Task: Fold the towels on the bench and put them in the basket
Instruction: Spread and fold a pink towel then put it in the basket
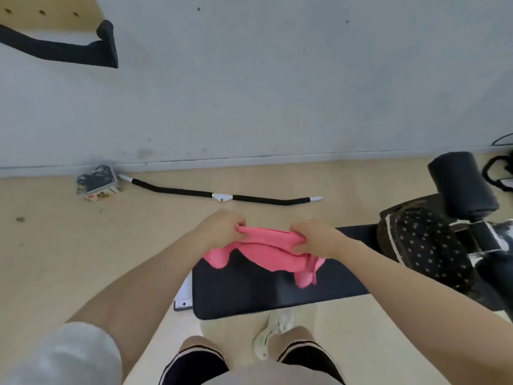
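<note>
we hold bright pink soft cloth towel (270, 252) over far edge of black padded bench (272, 293). left hand (222, 227) clenched on one top corner, right hand (315, 238) clenched on other, so cloth hangs and straightens for fold. lower part bunched, drooping onto pad. dark polka-dot fabric-lined basket (422, 245) sits at bench's right end, within reach for drop-in. no fold squared yet, we judge.

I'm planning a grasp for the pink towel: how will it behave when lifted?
Probably floppy: the pink towel sags and bunches between the left hand and right hand. Likely light, since pinched edges carry it. Its loose ends droop onto the bench, so expect trailing corners.
</note>
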`<action>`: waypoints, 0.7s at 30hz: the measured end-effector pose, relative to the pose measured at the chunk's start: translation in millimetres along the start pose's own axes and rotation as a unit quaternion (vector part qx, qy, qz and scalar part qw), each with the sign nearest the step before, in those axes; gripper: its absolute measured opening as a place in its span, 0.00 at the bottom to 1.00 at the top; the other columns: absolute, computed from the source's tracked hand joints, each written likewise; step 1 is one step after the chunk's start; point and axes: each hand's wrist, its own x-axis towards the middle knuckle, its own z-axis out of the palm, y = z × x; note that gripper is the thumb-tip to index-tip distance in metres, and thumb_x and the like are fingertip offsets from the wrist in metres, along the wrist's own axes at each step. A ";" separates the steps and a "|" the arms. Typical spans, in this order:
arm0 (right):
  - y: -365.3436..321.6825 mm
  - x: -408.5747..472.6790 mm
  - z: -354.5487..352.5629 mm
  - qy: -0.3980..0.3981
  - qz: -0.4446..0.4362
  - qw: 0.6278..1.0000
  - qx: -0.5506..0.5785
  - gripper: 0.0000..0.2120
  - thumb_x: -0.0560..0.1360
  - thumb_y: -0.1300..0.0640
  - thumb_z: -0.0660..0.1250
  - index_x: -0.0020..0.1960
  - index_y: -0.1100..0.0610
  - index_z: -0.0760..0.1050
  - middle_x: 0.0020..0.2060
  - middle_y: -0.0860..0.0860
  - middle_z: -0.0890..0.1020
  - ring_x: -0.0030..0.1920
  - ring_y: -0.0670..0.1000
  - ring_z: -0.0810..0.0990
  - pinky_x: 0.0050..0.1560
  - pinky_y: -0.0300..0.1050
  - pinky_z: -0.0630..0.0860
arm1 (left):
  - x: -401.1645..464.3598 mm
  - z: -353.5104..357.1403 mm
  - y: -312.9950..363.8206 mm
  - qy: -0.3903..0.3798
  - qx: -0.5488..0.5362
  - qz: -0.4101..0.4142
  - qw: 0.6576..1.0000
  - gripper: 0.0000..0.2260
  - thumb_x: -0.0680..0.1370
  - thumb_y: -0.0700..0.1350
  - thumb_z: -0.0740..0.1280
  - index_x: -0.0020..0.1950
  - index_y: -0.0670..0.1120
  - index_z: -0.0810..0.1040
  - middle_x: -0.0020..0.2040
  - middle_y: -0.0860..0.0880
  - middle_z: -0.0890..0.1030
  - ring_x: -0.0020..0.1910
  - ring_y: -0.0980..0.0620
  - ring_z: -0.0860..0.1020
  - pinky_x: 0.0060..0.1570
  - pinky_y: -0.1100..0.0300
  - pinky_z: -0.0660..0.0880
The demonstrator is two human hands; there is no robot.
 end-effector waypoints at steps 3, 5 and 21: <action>28.3 0.3 -6.0 0.032 0.058 0.996 0.066 0.06 0.75 0.60 0.60 0.41 0.52 0.72 0.39 0.54 0.77 0.44 0.56 0.77 0.36 0.41 0.68 | 11.6 3.9 21.1 -0.009 -0.002 -0.017 1.000 0.15 0.75 0.43 0.64 0.30 0.45 0.64 0.30 0.51 0.64 0.32 0.52 0.64 0.31 0.61 0.59; 36.5 -4.7 -17.5 0.120 0.085 0.984 0.102 0.12 0.75 0.64 0.58 0.54 0.57 0.76 0.48 0.57 0.80 0.46 0.55 0.77 0.41 0.42 0.70 | 12.5 -4.1 40.9 0.046 -0.005 -0.013 0.999 0.10 0.75 0.41 0.62 0.33 0.44 0.69 0.31 0.51 0.67 0.35 0.50 0.67 0.32 0.59 0.60; 153.5 81.2 113.9 0.050 -0.011 0.995 -0.084 0.12 0.71 0.63 0.60 0.50 0.52 0.76 0.45 0.49 0.73 0.54 0.55 0.74 0.49 0.46 0.72 | 86.1 168.1 8.3 -0.034 0.018 0.040 0.998 0.15 0.76 0.38 0.60 0.32 0.50 0.60 0.32 0.54 0.66 0.39 0.50 0.68 0.37 0.58 0.60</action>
